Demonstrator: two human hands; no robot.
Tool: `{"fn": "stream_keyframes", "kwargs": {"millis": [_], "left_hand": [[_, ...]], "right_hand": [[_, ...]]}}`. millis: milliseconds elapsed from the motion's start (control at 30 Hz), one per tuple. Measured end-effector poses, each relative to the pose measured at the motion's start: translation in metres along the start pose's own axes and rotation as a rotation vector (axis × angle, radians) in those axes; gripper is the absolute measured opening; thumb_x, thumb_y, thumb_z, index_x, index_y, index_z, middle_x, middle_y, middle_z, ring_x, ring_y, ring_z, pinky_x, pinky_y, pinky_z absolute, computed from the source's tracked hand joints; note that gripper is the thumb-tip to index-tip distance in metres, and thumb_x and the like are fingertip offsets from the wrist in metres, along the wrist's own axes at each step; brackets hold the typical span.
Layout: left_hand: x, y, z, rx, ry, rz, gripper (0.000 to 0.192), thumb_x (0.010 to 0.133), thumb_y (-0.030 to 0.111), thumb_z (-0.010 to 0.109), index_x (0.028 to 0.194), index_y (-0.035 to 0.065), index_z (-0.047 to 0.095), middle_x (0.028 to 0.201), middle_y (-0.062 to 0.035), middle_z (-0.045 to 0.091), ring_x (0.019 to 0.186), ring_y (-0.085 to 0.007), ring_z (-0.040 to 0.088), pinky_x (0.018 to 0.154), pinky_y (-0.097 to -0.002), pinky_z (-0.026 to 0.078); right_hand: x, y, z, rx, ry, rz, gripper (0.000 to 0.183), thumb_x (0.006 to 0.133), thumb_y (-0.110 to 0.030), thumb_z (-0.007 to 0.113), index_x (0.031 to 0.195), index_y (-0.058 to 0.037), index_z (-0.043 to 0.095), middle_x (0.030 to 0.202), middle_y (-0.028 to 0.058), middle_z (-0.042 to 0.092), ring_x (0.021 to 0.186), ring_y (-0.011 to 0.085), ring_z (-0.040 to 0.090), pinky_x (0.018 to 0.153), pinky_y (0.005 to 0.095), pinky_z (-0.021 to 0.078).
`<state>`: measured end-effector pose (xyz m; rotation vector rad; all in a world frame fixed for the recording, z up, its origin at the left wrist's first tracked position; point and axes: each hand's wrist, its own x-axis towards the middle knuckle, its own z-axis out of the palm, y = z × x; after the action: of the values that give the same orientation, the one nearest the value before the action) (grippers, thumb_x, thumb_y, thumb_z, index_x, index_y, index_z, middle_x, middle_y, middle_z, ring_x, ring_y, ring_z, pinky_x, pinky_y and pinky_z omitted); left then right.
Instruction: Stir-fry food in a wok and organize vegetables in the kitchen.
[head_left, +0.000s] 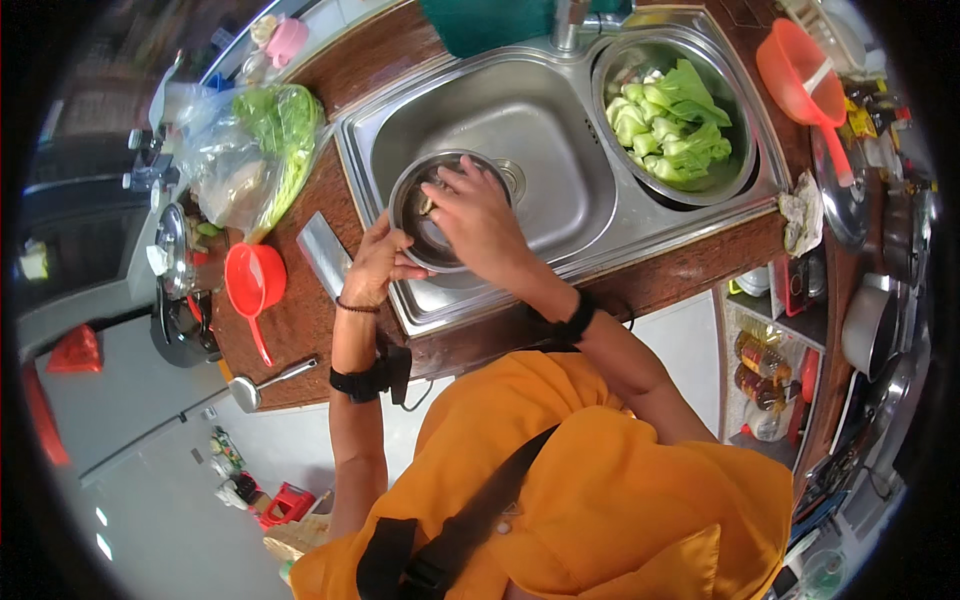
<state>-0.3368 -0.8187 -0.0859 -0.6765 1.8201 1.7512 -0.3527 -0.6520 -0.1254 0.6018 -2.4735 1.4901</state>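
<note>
My left hand (380, 257) grips the near left rim of a small stainless steel bowl (435, 259), held over the near left part of the sink basin (574, 217). The fingers of my right hand (476, 217) reach into the bowl and touch small brownish pieces of food (426, 204); whether they pinch one cannot be made out. Some dark liquid seems to lie in the bowl. To the right, green leafy vegetables (667, 127) lie in a larger steel bowl (739, 184) set in the second basin.
Left of the sink are a cleaver blade (324, 251), a red plastic ladle (256, 281), a metal-headed utensil (246, 391) and a clear bag of greens (240, 157). The faucet (568, 26) stands behind. A salmon-coloured plastic ladle (799, 71) and a crumpled cloth (801, 214) are at the right.
</note>
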Motion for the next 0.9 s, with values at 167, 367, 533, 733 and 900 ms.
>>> {"fn": "stream_keyframes", "kwargs": {"millis": [167, 367, 533, 733, 900], "left_hand": [[-0.028, -0.021, -0.008, -0.211, -0.045, 0.085, 0.052, 0.077, 0.003, 0.042, 0.129, 0.0041, 0.035, 0.09, -0.0149, 0.061, 0.062, -0.0244, 0.065, 0.052, -0.0303, 0.057], [-0.129, 0.039, -0.007, -0.084, 0.006, 0.247, 0.054, 0.074, 0.007, 0.047, 0.127, -0.0014, 0.038, 0.097, -0.0123, 0.059, 0.072, -0.0216, 0.063, 0.06, -0.0258, 0.052], [-0.191, 0.057, -0.026, -0.102, 0.091, 0.649, 0.041, 0.074, 0.019, 0.051, 0.11, -0.0013, 0.052, 0.094, -0.0051, 0.057, 0.089, -0.0175, 0.053, 0.077, -0.0282, 0.041], [-0.233, 0.075, -0.05, -0.056, 0.012, 0.155, 0.02, 0.078, 0.023, 0.049, 0.086, 0.0047, 0.05, 0.082, -0.0006, 0.051, 0.071, -0.01, 0.044, 0.065, -0.0274, 0.038], [-0.23, 0.049, -0.044, -0.095, 0.246, 0.542, 0.028, 0.074, 0.016, 0.049, 0.097, -0.0002, 0.051, 0.085, -0.0038, 0.053, 0.075, -0.0105, 0.047, 0.067, -0.0248, 0.039]], "right_hand": [[0.017, -0.029, -0.074, 0.342, 0.193, 0.175, 0.02, 0.081, -0.005, 0.057, 0.1, -0.0043, 0.063, 0.095, 0.0115, 0.062, 0.09, 0.0201, 0.059, 0.08, 0.0299, 0.0451], [0.013, 0.012, -0.137, 0.194, 0.254, 0.345, 0.018, 0.086, -0.009, 0.055, 0.1, -0.0017, 0.064, 0.088, 0.0032, 0.062, 0.083, 0.0091, 0.055, 0.074, 0.0206, 0.042], [-0.005, 0.032, -0.14, 0.152, 0.079, 0.447, 0.019, 0.086, -0.01, 0.056, 0.1, -0.0015, 0.063, 0.091, 0.0043, 0.061, 0.086, 0.0104, 0.055, 0.074, 0.0221, 0.0423], [0.008, 0.028, -0.103, -0.284, -0.483, 0.392, 0.03, 0.083, -0.018, 0.055, 0.109, -0.0022, 0.057, 0.091, 0.0114, 0.057, 0.082, 0.0226, 0.058, 0.072, 0.0279, 0.0455], [0.037, 0.04, -0.062, -0.403, -0.87, 0.198, 0.033, 0.08, -0.023, 0.055, 0.107, -0.0035, 0.057, 0.101, 0.0174, 0.057, 0.094, 0.0328, 0.054, 0.08, 0.0384, 0.0429]]}}
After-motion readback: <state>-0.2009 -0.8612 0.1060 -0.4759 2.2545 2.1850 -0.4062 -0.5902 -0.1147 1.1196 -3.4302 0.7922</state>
